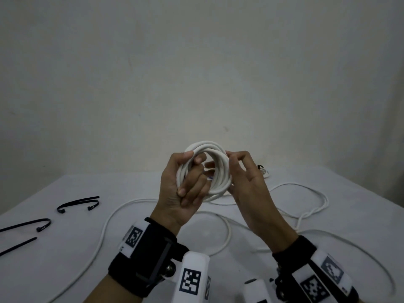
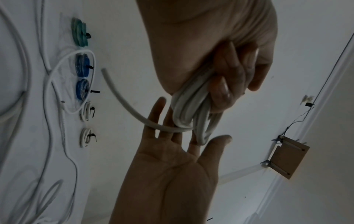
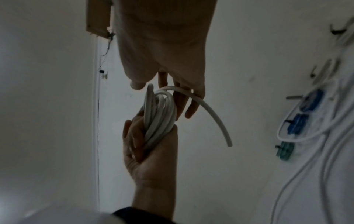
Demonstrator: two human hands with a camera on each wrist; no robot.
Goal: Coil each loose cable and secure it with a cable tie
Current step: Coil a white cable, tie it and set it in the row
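A white cable coil point(image 1: 218, 171) of several loops is held up above the table. My left hand point(image 1: 185, 193) grips its left side, fingers curled through the loops point(image 2: 187, 106). My right hand point(image 1: 247, 186) meets the coil's right side with straight fingers point(image 2: 153, 115) and an open palm. The cable's free end point(image 2: 118, 97) lies across those fingers and curves away point(image 3: 214, 115). Three black cable ties point(image 1: 78, 203) lie on the table at the left, away from both hands.
Loose white cables point(image 1: 218, 232) loop over the white-covered table point(image 1: 65, 270) under and right of my hands. Tied coils lie in a row at the far side: green point(image 2: 79, 32), two blue point(image 2: 82, 65), two white point(image 2: 86, 111). A wall stands close behind.
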